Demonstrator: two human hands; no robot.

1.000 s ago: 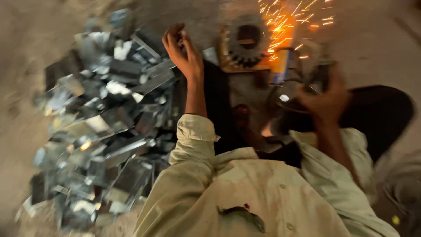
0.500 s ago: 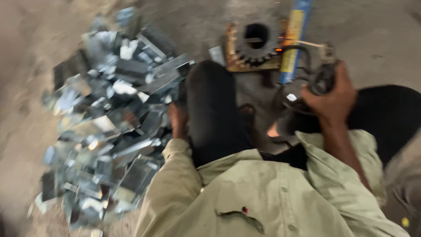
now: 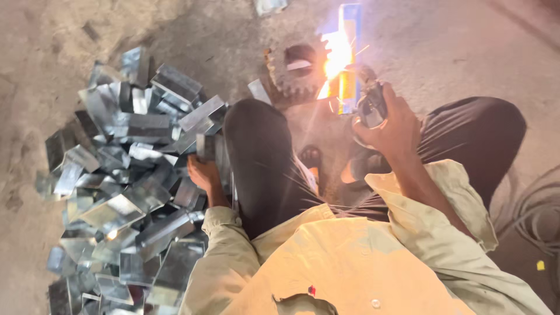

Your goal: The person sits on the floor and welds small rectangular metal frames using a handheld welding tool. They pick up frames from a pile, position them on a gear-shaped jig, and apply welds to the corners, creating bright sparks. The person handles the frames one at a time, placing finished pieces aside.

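The fingers of the right hand (image 3: 396, 125) are wrapped around the body of a grinder (image 3: 370, 105), closed in a firm grip. The grinder points away from the person, toward a blue-and-yellow strip (image 3: 349, 58) that lies on the floor (image 3: 455, 52). A bright flare of sparks (image 3: 333, 55) shows where the tool meets the strip; the contact point itself is washed out by the glare. Just left of the strip sits a dark gear (image 3: 291, 73) with teeth around its rim, resting on a flat base.

The left hand (image 3: 204, 175) is lowered beside the left knee (image 3: 256, 146). Its fingers are closed on a metal piece (image 3: 207, 146), a short grey channel-shaped section held upright at the edge of the pile. The exact finger placement is partly hidden by the knee and the piece.

The pile (image 3: 122, 175) of similar shiny metal pieces spreads over the floor to the left of the person, from the upper left down to the bottom edge of the view. The pieces lie at mixed angles, overlapping and touching one another.

The person sits on the floor with both knees raised, in dark trousers and a pale yellow shirt (image 3: 350, 262). A foot (image 3: 309, 157) shows between the knees. A coil of cable (image 3: 536, 204) lies on the floor at the far right.
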